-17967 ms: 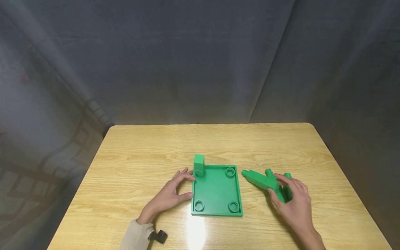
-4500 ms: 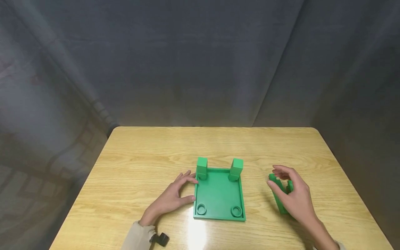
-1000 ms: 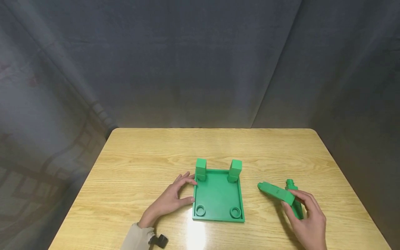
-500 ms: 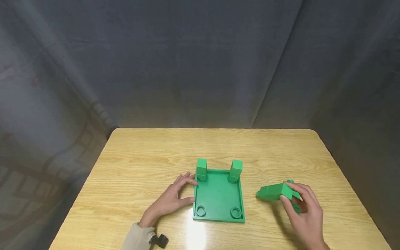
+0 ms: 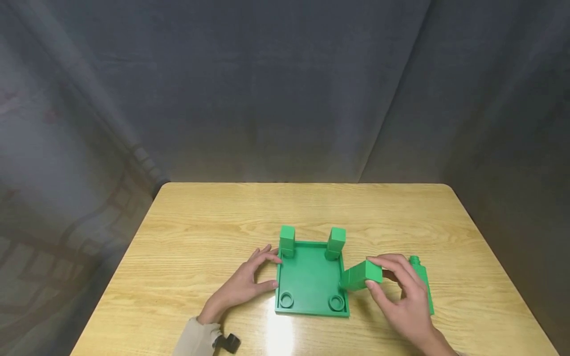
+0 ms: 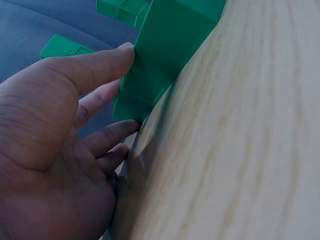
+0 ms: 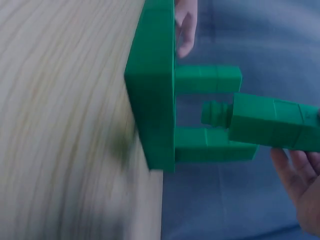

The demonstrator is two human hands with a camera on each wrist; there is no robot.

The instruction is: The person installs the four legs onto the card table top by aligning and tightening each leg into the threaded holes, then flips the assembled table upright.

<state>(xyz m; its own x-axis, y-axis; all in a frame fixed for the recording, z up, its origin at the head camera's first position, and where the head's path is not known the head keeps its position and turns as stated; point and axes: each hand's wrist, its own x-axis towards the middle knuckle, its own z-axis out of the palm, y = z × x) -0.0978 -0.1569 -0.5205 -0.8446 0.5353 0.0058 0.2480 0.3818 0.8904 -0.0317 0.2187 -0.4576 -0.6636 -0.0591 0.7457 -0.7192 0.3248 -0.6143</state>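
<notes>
Just shifted: my right hand (image 5: 407, 306) has brought the green square plastic-looking post w/ a ribbed round end (image 5: 361, 277) across from the loose-parts side; half a sec ago it was still well off to the R, now it's up by the R rim of the shallow square green tray (image 5: 309, 282). Ribbed end leads, angled down twd the tray, & in the R wrist view there's a gap btwn the two, so not seated. Means, imo, this post is in position to be lined up w/ the near-right round socket (image 5: 336, 302), prob the closest bare one; needs tipping more upright first.

Tray itself hasn't budged, flat on the light wood-grain table (image 5: 200, 222). Far-left green post (image 5: 287, 240) & far-right green post (image 5: 337, 241) both upright in their corners, same as before. Near-left round socket (image 5: 286, 299) also bare. One spare green post (image 5: 421, 272) lies on the table past my R knuckles, partly hidden.

Fingers: R thumb & fingertips pinch the post near its plain end, only its width apart. My left hand (image 5: 247, 279) is spread, thumb & index wide w/ tips touching the tray's L side; can't tell how hard they press.
</notes>
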